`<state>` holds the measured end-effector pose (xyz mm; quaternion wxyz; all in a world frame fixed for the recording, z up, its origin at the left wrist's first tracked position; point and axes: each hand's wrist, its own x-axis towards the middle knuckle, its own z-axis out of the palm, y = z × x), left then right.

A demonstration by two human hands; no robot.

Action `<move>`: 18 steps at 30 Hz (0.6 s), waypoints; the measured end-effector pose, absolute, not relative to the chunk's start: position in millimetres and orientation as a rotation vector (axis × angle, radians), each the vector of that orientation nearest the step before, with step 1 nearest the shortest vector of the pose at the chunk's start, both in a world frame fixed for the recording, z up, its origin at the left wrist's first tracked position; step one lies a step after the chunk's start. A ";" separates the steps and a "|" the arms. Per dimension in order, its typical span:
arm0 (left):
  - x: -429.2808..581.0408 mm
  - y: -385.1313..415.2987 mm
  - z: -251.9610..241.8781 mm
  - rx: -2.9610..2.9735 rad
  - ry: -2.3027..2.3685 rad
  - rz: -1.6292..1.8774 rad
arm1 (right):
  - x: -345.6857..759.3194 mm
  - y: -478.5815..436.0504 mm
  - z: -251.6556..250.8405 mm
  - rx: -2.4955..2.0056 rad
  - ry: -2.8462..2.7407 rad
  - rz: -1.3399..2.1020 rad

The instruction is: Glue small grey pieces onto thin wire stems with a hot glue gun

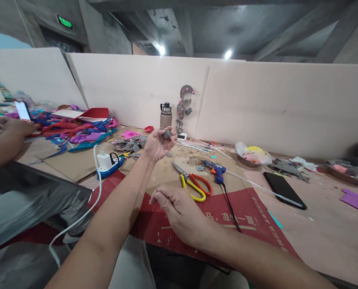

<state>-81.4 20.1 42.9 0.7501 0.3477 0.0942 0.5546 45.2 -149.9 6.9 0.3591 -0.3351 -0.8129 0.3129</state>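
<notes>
My left hand (158,143) is raised over the table, palm up, its fingers curled round a small grey felt piece (166,134). Closer to me, my right hand (179,214) rests on the red printed cardboard (245,216), fingers drawn together in a loose pinch; what they hold, if anything, is hidden. Just beyond the right hand lie scissors with yellow and red handles (193,185) and a blue glue gun (216,171) with a black cord. A heap of grey felt cut-outs (130,143) sits left of my raised hand.
Another person's hand (8,128) rests at the far left by a lit phone (22,110) and coloured felt scraps (82,132). A power strip with a white charger (108,164), a grey bottle (166,116), a black phone (284,189) and bowls of scraps (252,154) are also there.
</notes>
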 end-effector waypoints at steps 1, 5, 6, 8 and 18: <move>-81.6 19.7 43.4 0.750 0.189 1.202 | 45.7 -150.6 4.9 -0.874 -2.100 0.817; -78.9 21.4 44.0 0.770 0.208 1.141 | 46.3 -160.1 3.8 -0.895 -2.085 0.891; -77.8 22.0 43.6 0.789 0.221 1.131 | 46.2 -163.6 5.4 -0.887 -2.079 0.910; -76.0 22.2 42.5 0.835 0.235 1.135 | 45.8 -171.3 9.9 -0.855 -2.070 0.935; -80.6 9.6 47.9 0.825 0.129 1.349 | 34.5 -197.2 8.3 -0.801 -2.098 1.171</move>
